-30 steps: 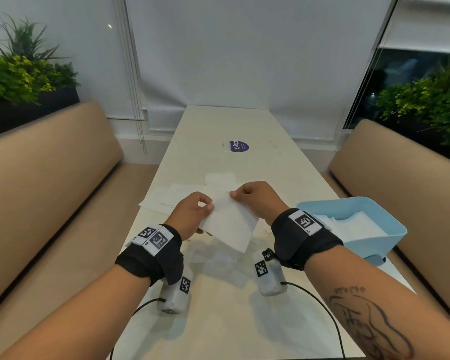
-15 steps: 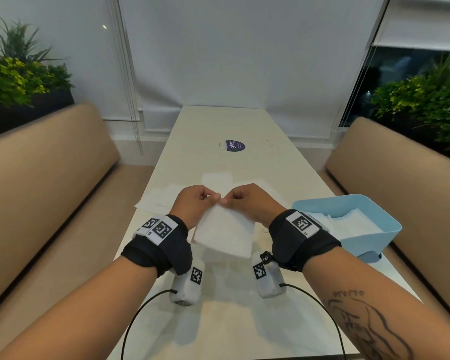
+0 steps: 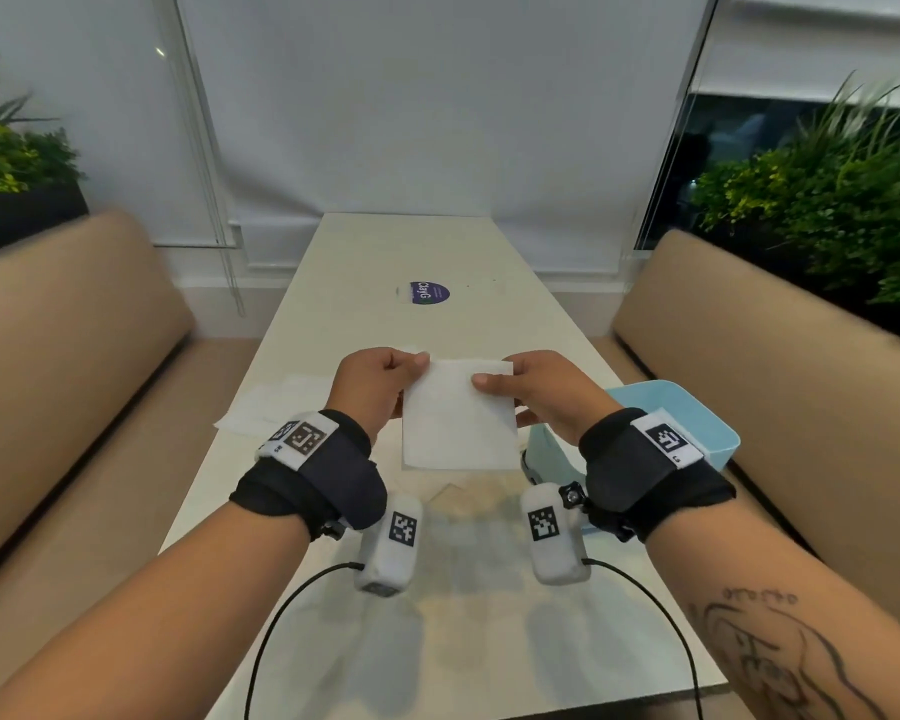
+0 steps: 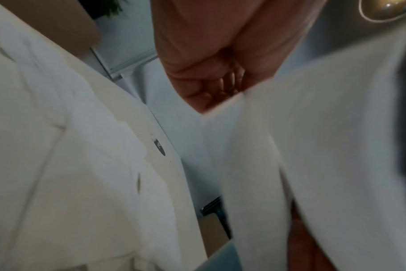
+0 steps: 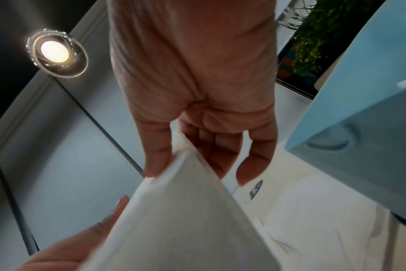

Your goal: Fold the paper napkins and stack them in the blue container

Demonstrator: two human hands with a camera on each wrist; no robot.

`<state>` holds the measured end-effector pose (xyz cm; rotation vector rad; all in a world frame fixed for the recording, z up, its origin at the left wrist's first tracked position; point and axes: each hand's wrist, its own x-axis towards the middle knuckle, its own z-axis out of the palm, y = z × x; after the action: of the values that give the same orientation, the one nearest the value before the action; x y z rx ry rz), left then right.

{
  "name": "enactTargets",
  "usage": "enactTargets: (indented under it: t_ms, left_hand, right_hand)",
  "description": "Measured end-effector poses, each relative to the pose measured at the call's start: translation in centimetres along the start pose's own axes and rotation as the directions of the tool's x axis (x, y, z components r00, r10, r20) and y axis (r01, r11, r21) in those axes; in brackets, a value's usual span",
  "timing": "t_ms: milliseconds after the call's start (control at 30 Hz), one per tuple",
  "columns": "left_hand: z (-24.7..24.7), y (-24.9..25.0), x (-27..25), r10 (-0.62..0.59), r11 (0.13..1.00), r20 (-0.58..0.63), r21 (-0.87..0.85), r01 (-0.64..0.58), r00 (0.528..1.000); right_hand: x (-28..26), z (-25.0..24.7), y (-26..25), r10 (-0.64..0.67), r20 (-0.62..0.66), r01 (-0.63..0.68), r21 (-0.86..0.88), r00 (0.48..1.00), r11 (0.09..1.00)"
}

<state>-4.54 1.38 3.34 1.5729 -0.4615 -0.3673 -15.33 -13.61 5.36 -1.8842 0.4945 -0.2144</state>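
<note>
L hand [image 3: 372,387]: fingers curled, thumb on top, pinching the top-left corner of the held napkin [image 3: 458,418].
R hand [image 3: 546,392]: same pinch on the top-right corner, thumb on the near face, other fingers tucked behind.
Held napkin: up off the table [image 3: 479,641], hanging flat and roughly square btwn the two hands. Looks already doubled; the R wrist view shows a layered edge.
Blue container [image 3: 707,423]: on the table at the person's R side, just behind the R wrist. Contents mostly hidden from here.
Loose napkins [image 3: 276,402]: flat on the table to the L, beyond the L hand, not yet folded afaict.
Step in hand: prob. mid-fold, squaring it up before the next crease or the drop-in.
Doing it well: bring corner to corner, check the edges line up before pressing, then run a thumb along the fold. Setting it on the table to crease would give a sharper line than creasing in the air.
Grip: light. Thin paper, so pulling the hands apart could tear or skew it.
Placing: carry it low and flat to the R so the layers don't spring open.
Progress: some way to go, I'd say.
</note>
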Motion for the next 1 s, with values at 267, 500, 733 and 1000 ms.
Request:
enactTargets:
  t_ms: [267, 500, 733, 1000]
  left_hand:
    - [3.5, 1.7, -0.4, 0.044, 0.998, 0.078, -0.052, -0.040, 0.996]
    - [7.5, -0.1, -2.1, 0.098, 0.740, 0.520, 0.532, -0.411, 0.849]
    - [9.5, -1.8, -2.6, -0.013, 0.565, 0.657, 0.627, -0.536, 0.754]
    - [9.2, -2.1, -1.7, 0.038, 0.578, 0.636, 0.615, -0.536, 0.771]
  right_hand:
    - [-1.1, -5.0, 0.2, 0.055, -0.169, -0.043, 0.075, 0.984, 0.996]
    - [-0.4, -13.2, 2.9, 0.022, -0.516, -0.207, -0.306, 0.857, 0.929]
    - [-0.4, -14.9, 7.4, 0.084, -0.495, -0.356, -0.488, 0.865, 0.797]
    - [0.0, -14.5, 7.3, 0.025, -0.426, -0.332, -0.665, 0.904, 0.669]
